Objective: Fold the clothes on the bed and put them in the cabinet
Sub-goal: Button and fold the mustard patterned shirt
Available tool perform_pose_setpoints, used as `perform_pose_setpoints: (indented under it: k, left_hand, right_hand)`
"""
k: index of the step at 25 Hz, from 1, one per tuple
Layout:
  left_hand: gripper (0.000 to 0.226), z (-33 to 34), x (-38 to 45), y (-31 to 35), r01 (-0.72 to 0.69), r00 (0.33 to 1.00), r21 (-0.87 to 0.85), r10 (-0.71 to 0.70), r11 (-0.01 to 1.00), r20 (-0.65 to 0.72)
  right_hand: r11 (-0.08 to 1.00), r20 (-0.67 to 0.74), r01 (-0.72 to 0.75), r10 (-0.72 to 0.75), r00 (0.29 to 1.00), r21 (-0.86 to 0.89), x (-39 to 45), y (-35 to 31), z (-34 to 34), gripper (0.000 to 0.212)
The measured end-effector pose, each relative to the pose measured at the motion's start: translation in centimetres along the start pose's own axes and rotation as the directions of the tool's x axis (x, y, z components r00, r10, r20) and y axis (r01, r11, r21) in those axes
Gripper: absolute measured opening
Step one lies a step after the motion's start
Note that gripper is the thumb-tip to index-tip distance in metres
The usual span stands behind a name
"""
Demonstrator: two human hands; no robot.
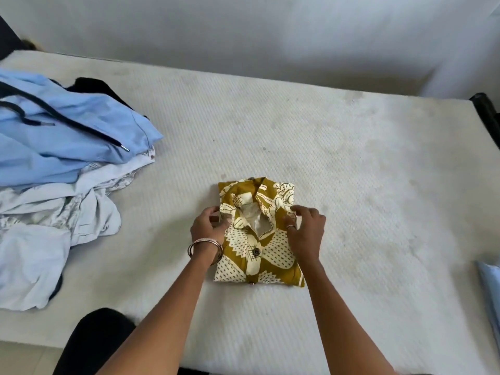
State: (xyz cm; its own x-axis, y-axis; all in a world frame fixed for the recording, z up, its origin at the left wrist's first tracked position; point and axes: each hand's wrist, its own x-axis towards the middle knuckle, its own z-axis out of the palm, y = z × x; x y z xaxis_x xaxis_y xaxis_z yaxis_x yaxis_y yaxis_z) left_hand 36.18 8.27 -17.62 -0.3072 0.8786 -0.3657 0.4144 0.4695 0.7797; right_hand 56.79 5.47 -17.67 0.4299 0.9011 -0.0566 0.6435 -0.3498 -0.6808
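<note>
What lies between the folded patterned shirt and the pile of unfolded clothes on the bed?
In the head view, only bare mattress lies between the folded patterned shirt and the pile of unfolded clothes; the left hand touches the shirt's near edge.

A pale wall (243,36) rises behind the bed. A black frame part (487,112) shows at the right edge. Light floor tile (24,358) appears lower left.

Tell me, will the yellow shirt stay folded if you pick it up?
Probably not by itself. The shirt looks like thin, floppy cloth, so it would likely sag and unfold unless held from below. It is probably light, and won't roll.
</note>
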Motion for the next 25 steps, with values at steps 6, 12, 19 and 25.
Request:
perform_pose_setpoints:
  k: [6,12,19,25]
  left_hand:
    - [0.052,0.9,3.7,4.0,-0.219,0.976,0.295,0.209,0.930,0.067]
    - [0.036,1.0,4.8,6.5,-0.142,0.989,0.322,0.122,0.936,0.083]
    - [0.034,0.6,4.6,7.1,-0.043,0.999,0.082,0.041,0.996,0.033]
    - [0.037,0.6,4.8,6.0,-0.206,0.976,0.077,0.198,0.976,0.093]
  right_hand:
    - [0.962,0.280,0.125,-0.055,0.959,-0.242,4.9,-2.4,0.4,0.054]
    - [0.988,0.103,0.152,-0.154,0.983,0.024,4.4,-5.3,1.2,0.047]
    - [0.791,0.121,-0.373,0.361,0.925,0.486,3.5,-3.8,1.0,0.013]
    - [0.599,0.171,-0.495,0.515,0.840,0.630,4.2,-1.9,-0.9,0.041]
